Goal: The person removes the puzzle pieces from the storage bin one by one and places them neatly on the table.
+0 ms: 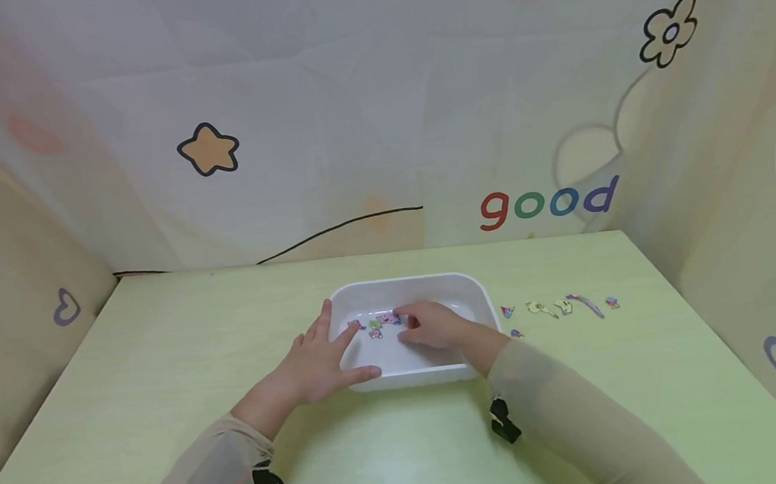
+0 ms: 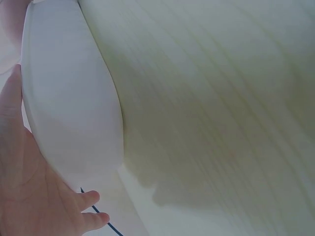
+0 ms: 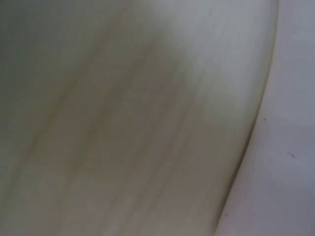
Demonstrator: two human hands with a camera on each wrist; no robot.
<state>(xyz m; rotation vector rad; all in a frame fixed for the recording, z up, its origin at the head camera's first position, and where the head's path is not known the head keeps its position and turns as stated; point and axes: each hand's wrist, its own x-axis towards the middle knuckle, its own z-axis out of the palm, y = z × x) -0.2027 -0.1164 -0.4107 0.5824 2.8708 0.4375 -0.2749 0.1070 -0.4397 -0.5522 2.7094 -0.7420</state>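
A white plastic tray (image 1: 399,379) sits on the table with several small, colourful flat cutouts in it. My left hand (image 1: 315,363) rests at the tray's front left corner, fingers spread, thumb over the near rim and a fingertip by the leftmost cutout (image 1: 356,325). In the left wrist view, the left palm (image 2: 29,196) lies along the outer wall of the tray (image 2: 74,98). Reaching over the right side, my right hand (image 1: 435,325) has its index fingertip at a pink-purple cutout (image 1: 387,318), with its thumb apart below. A green-and-pink cutout (image 1: 375,329) lies nearby.
Right of the tray, more cutouts lie on the table (image 1: 229,315): a long curved purple strip (image 1: 586,305), pale yellow pieces (image 1: 540,307) and small colourful ones (image 1: 612,303). A printed curtain (image 1: 380,136) stands behind the table and along both sides.
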